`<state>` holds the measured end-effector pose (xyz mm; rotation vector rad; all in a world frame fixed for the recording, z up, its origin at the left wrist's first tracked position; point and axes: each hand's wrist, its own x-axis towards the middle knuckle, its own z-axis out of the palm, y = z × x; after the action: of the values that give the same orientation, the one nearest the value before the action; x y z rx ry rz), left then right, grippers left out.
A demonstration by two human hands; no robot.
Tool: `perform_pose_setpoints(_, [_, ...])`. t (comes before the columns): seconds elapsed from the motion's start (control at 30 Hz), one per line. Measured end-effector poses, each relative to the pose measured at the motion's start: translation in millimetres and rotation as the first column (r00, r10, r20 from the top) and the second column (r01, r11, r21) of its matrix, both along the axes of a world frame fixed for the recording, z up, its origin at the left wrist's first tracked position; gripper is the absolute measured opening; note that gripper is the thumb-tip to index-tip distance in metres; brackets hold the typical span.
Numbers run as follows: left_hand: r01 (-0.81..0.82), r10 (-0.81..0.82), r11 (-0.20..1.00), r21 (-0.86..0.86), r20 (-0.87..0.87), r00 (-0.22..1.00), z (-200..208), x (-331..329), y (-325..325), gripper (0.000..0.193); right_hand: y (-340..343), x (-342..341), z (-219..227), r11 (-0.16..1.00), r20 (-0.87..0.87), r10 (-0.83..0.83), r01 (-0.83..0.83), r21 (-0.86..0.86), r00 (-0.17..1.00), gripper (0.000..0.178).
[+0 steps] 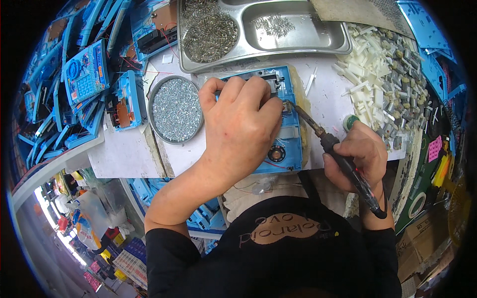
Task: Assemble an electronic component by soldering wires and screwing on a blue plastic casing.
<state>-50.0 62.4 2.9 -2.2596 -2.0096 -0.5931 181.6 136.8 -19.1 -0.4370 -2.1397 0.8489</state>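
A blue plastic casing (294,164) lies on the white work surface in front of me, with a small round speaker (277,153) in its near part. My left hand (241,119) rests over the casing, its fingers curled down and closed near the far end; what they grip is hidden beneath them. Closed round the black handle of a soldering iron (343,161), my right hand (365,154) is off the casing's right side. The iron's tip reaches a small metal part (286,107) on the casing, beside my left fingertips. A small green-and-white round thing (350,122) sits by my right fingers.
A round dish (150,113) of small screws stands left of my left hand. Behind is a steel tray (298,50) with springs and other small metal pieces. White and grey plastic pieces (370,79) are heaped at right; blue casings (85,74) pile up at left.
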Motion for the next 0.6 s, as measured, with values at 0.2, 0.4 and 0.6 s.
perform_pose_setpoints(0.2, [0.000, 0.000, 1.000, -0.003, 0.001, 1.000, 0.1, 0.0, -0.2, 0.016, 0.8, 0.1, 1.0, 1.000, -0.004, -0.005, 0.005, -0.011, 1.000, 0.034])
perform_pose_setpoints(0.4, [0.003, -0.003, 1.000, 0.003, 0.002, 1.000, -0.5, 0.4, 0.2, 0.016, 0.8, -3.5, -0.6, 1.000, -0.004, 0.013, -0.013, 0.000, 1.000, 0.034])
perform_pose_setpoints(0.6, [0.004, -0.004, 1.000, 0.009, 0.001, 1.000, -1.1, 0.1, 0.0, 0.016, -0.1, -3.7, -2.8, 1.000, -0.015, 0.002, -0.001, 0.008, 1.000, 0.034])
